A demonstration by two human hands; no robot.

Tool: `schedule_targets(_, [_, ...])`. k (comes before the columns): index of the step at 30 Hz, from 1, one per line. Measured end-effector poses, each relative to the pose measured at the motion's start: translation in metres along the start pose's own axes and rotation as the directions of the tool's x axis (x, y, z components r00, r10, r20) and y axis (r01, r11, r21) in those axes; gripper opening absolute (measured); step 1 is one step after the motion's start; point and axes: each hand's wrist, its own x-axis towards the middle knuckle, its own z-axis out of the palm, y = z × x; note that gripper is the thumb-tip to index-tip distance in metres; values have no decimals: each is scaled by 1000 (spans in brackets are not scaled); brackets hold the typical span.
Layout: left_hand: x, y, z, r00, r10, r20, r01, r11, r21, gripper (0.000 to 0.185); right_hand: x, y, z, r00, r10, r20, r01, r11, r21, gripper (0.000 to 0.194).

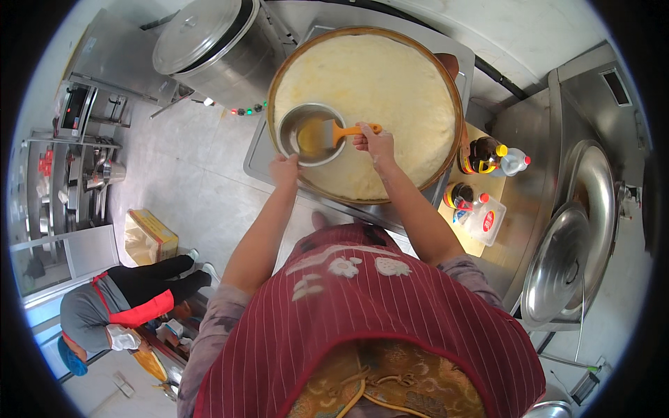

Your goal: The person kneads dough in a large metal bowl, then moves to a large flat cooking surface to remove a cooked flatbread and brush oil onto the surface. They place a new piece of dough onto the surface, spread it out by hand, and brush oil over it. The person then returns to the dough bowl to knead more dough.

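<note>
A broad sheet of pale dough [366,73] fills a large round pan [453,83] on the stainless worktop before me. My left hand [285,170] grips the near rim of a metal bowl [286,142], tilted above the dough's left side. Yellow liquid [311,137], probably oil, lies in the bowl. Between the fingers of my right hand [375,143] is the orange handle of a basting brush [342,132]. Its pale bristle end is inside the bowl, blurred, and I cannot tell whether it touches the liquid. Faint yellow patches show on the dough.
A tall lidded steel pot [225,68] stands at the back left. Bottles with dark contents [483,151] and a clear plastic container [491,224] are on the right. Further right are a big wok [601,183] and a metal lid [556,266]. A co-worker [94,313] bends at the lower left, near a cardboard box [151,237].
</note>
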Motion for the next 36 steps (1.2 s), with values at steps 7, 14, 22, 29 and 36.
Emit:
schedule_targets(7, [-20,16,-62,993,41,-106,-29,993,114,15,-10,-25,-19,988,55,142,-99,940,326,31])
schedule_targets(14, [-40,-1,-106,991,-50,-127,56,997,43,11,-19,8,-23,996,3,-94,7,994,106,29])
schedule_targets(22, [-44,-19,-120,987,-112,-113,113,994,6,13,-16,10,-49,998,-44,-34,35,973,-230,29])
schedule_targets(29, [-46,-18,-119,986,-124,-109,124,992,-13,12,5,-20,-19,977,3,214,113,841,-529,31])
schedule_targets(36, [-47,-17,-121,979,-173,-105,172,985,-16,11,80,-41,71,773,203,601,413,558,-720,38])
